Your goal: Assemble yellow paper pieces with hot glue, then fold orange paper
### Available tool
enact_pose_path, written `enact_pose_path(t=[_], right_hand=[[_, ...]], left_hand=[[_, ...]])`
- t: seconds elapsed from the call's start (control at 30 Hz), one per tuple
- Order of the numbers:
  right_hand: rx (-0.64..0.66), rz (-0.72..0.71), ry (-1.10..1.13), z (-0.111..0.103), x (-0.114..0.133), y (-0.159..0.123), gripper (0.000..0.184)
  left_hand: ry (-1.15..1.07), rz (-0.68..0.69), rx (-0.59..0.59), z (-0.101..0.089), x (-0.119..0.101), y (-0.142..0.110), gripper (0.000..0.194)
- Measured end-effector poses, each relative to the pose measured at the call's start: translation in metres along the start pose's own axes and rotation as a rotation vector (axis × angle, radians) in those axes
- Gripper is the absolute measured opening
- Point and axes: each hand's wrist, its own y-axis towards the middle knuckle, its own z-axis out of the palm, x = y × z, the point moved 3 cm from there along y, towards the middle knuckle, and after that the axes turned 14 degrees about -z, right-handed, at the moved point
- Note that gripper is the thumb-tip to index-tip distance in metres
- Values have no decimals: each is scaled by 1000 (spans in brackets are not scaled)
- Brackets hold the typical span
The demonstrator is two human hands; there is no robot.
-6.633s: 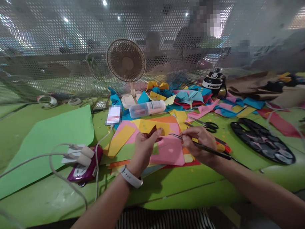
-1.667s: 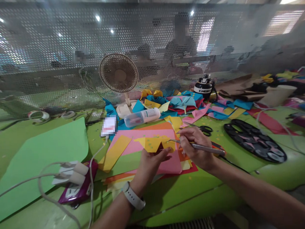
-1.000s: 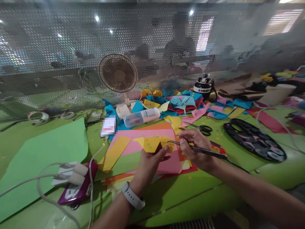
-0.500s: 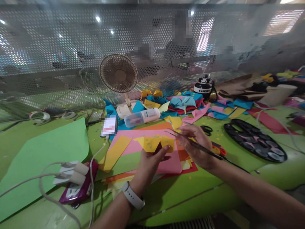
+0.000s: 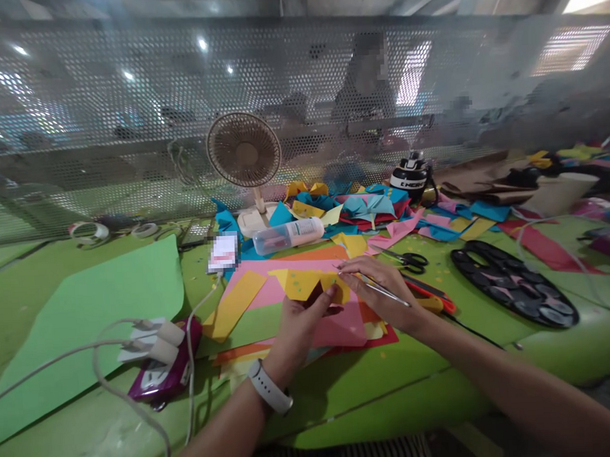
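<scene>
While the green worktop (image 5: 351, 400) spreads out on every side, the paper stack (image 5: 341, 330) lies in front of the person, pink and pale-green sheets showing near its top. Over the middle of the stack, the left hand (image 5: 301, 322) is closed in a pinch, thumb in front and the other fingers mostly hidden, with hold of the folded yellow paper (image 5: 301, 282). Over the stack's right part, the right hand (image 5: 384, 279) has its fingers drawn together round slim metal tweezers (image 5: 393, 295).

The yellow paper sits above the stack's centre. It should weigh almost nothing; its creases probably lend some stiffness, yet the flaps look ready to bend under a light push and could crumple or tear. The lower folded part, near the thumb, seems the best place to hold, leaving the outer flap tips free. The tweezers look smooth and rigid, best gripped mid-length; whether their tips touch the paper, I cannot tell. The tiny dots (image 5: 298, 288) on the paper may rub off easily.
</scene>
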Motion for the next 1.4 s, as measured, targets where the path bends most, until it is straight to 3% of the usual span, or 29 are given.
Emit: enact_pose_path(t=[0.37,0.63,1.4], right_hand=[[27,-23,-19,0,-2,-2,11],[14,-74,-38,3,1,-4,11],[-21,-101,-50,2,-2,-4,11]], left_hand=[[3,19,76,-1,5,0,27],[-3,-4,16,-1,3,1,34],[-38,-13,2,-3,-2,0,31]])
